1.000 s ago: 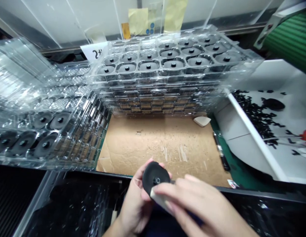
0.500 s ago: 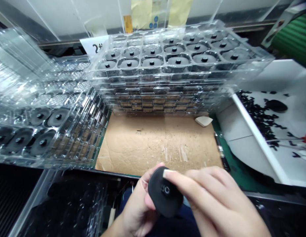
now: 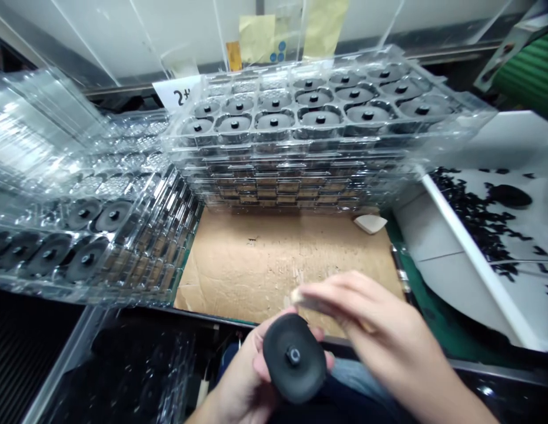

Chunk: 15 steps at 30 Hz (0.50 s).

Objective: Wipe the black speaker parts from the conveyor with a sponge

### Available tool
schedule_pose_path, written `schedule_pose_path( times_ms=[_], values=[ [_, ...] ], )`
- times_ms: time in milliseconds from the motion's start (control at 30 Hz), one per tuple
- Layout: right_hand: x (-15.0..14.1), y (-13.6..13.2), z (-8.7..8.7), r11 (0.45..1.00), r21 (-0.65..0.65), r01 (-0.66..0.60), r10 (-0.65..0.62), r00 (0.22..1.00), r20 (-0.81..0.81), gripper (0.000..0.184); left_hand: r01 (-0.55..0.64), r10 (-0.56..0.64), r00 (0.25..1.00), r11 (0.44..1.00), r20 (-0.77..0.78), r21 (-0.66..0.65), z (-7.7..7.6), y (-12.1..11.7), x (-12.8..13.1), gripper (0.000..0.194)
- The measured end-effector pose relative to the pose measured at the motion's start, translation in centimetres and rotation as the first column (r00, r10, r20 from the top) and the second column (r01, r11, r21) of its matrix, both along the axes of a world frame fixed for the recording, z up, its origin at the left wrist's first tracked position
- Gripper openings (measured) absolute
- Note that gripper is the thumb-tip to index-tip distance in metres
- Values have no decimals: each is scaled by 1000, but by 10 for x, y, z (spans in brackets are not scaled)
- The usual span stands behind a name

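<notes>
My left hand [image 3: 251, 374] grips a black rounded-square disc [image 3: 295, 377] with a short hollow stem at its centre. The disc faces up, tilted toward the camera, and fingers show along its far right edge. Just above and to the right hovers my right hand [image 3: 366, 324], fingers stretched out and slightly blurred. Its pale fingertip is close to the disc's upper edge, and nothing is seen held in it. Both hands are at the near edge of a cardboard sheet [image 3: 238, 265].
Stacked clear plastic trays [image 3: 300, 132] at the back hold similar black discs. More stacked trays [image 3: 136, 235] stand at left. On the right, a white bin [image 3: 472, 253] contains small black pieces and a black oval part. A whitish wedge [image 3: 371, 224] lies on the cardboard.
My right hand has lifted its fingers off the disc's face and moved slightly up. The disc has tilted to show more of its face. The whole view has shifted a little.
</notes>
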State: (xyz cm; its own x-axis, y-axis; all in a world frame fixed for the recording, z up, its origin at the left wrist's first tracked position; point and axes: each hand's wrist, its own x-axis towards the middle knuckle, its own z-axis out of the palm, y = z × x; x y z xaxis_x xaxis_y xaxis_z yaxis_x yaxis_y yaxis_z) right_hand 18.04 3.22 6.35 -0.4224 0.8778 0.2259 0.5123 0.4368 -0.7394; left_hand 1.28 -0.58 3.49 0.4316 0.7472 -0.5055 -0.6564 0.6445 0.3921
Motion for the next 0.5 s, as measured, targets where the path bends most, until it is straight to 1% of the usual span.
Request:
schedule_pose_path(
  times_ms=[67,100,167,233,267,300,333,367,400,433,467,500],
  values=[
    [12,4,-28,984,-86,154,-150,987,59,24,-13,13,992,1000,123,-7,-2,-2,-4,43],
    [15,4,-45,975,-110,191,-181,979,96,22,-25,24,985,1000,173,3,-3,-3,-6,46],
    [15,-2,-81,970,-130,207,-189,972,139,22,-45,36,974,998,226,33,-7,-5,-9,50],
    [11,-10,-111,969,-127,211,-193,971,143,24,-46,32,970,998,240,52,-10,-6,-10,45],
    [10,-13,-120,967,-121,223,-206,969,138,25,-47,32,970,997,241,57,-10,-6,-10,42],
    [9,-16,-123,963,-113,244,-229,964,133,26,-46,31,970,997,242,59,-10,-7,-10,40],
    [8,-17,-121,956,-106,275,-261,957,127,27,-45,29,970,997,241,58,-10,-7,-10,41],
    [8,-18,-112,945,-99,311,-299,947,120,27,-45,30,971,997,236,55,-10,-7,-9,44],
    [7,-18,-98,933,-87,348,-339,935,107,26,-42,31,975,998,221,45,-10,-6,-8,48],
    [4,-18,-80,929,-61,365,-359,930,82,24,-31,25,982,999,187,33,-10,-6,-7,49],
    [0,-18,-60,931,-21,363,-362,931,49,23,-13,9,993,999,119,31,-11,-6,-6,48],
    [-5,-17,-40,945,57,323,-323,946,-8,24,11,-12,1000,999,25,32,-12,-6,-4,45]
  ],
)
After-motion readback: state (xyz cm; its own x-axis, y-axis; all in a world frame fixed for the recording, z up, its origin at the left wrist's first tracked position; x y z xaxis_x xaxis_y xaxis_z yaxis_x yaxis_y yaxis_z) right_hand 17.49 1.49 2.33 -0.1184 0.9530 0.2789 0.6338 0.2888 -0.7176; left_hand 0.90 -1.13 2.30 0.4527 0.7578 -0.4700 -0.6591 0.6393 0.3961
